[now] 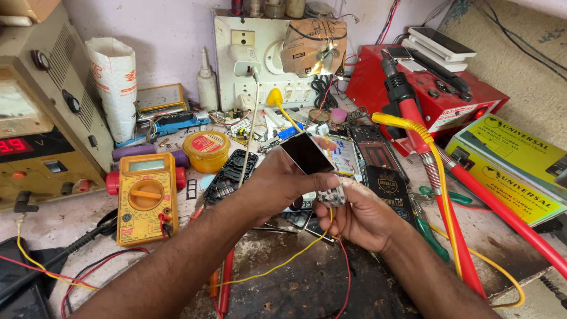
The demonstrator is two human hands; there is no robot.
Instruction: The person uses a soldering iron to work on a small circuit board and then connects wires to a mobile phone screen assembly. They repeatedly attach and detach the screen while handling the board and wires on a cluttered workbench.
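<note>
At the middle of the workbench my left hand (277,183) pinches a small dark rectangular display panel (306,153) by its lower edge and tilts it up. Just below it, my right hand (360,215) grips the small phone circuit board (332,192) that the panel hangs from. The two hands touch each other over the bench. A thin yellow wire (283,263) runs from under the hands toward the lower left.
A yellow multimeter (146,198) lies at the left beside a power supply (41,118). Behind stand a yellow round tin (205,150), a black phone frame (230,174) and a white socket board (260,65). To the right sit a red rework station (437,88) with a hot-air handle (407,112) and yellow boxes (514,159).
</note>
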